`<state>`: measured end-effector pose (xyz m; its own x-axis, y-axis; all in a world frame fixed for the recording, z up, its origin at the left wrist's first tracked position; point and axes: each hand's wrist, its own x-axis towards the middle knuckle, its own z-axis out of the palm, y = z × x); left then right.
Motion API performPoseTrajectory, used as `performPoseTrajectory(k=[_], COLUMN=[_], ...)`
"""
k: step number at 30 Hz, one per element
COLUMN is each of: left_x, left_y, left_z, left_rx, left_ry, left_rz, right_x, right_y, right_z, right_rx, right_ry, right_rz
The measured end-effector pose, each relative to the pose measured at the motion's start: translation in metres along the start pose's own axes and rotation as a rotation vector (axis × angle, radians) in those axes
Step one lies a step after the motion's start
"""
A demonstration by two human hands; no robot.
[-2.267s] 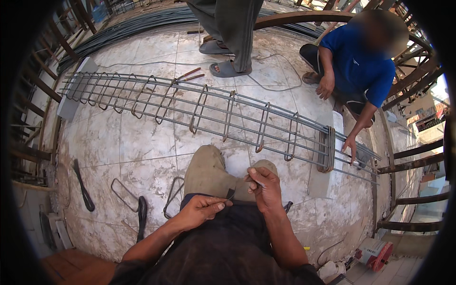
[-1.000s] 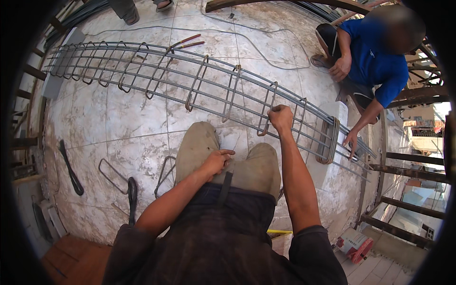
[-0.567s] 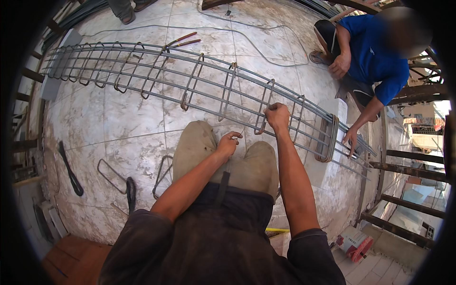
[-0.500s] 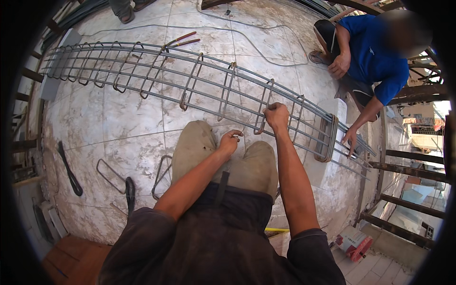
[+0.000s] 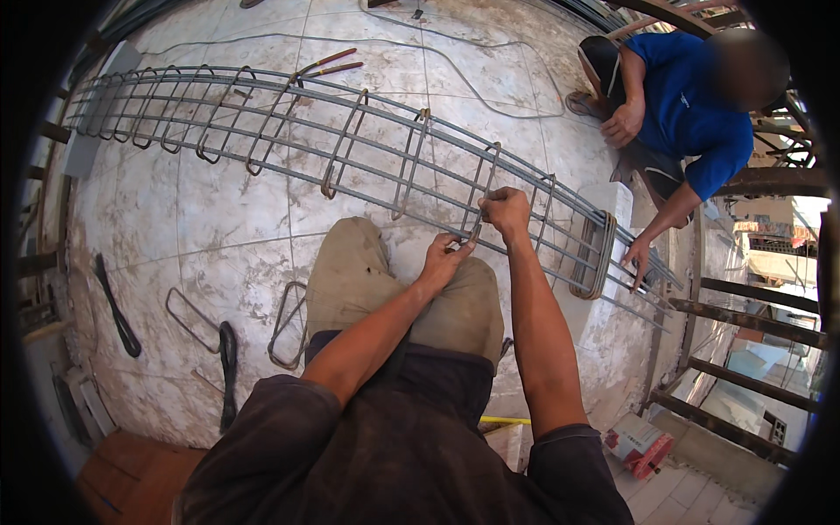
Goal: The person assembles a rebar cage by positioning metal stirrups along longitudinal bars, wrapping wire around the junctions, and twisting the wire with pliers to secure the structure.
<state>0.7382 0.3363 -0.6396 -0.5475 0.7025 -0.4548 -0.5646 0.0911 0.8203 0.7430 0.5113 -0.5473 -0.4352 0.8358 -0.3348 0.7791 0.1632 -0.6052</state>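
A long cage of steel rebars with bent square stirrups runs across in front of my knees. My right hand is closed on one stirrup, just above the near lower bar. At that stirrup's lower corner, the fingers of my left hand pinch together; any thin wire between them is too small to make out. Several stirrups sit bunched together at the right end of the cage. There a co-worker in a blue shirt crouches, one hand on the bar ends.
Red-handled pliers lie beyond the cage. White blocks support its ends. Loose stirrups and dark bundles of wire lie on the floor at left. A cable snakes behind. Wooden rails and a red-and-white bucket stand at right.
My left hand has moved right and up from between my knees to the stirrup's lower corner. My right hand stays on the stirrup. The view has shifted slightly.
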Motion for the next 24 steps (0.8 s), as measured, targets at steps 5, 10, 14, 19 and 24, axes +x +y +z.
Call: performPoseTrajectory(k=[5,10,14,19,24], left_x=[0.001,0.002,0.000,0.001,0.001], left_y=[-0.001,-0.005,0.001,0.001,-0.002], left_z=[-0.002,-0.007,0.000,0.000,-0.010], left_rx=[0.098,0.084,0.162,0.140,0.111], left_ry=[0.052,0.097,0.094,0.079,0.045], left_rz=[0.206,0.258,0.260,0.277,0.226], right_x=[-0.015,-0.061,-0.060,-0.071,-0.125], right_y=[-0.004,-0.013,-0.017,-0.021,-0.005], right_z=[-0.003,-0.012,-0.023,-0.021,-0.003], right_rx=[0.148,0.035,-0.072,-0.104,0.230], right_ry=[-0.008,-0.044,-0.103,-0.043,0.055], right_rz=[-0.011,-0.159,-0.233,-0.238,-0.180])
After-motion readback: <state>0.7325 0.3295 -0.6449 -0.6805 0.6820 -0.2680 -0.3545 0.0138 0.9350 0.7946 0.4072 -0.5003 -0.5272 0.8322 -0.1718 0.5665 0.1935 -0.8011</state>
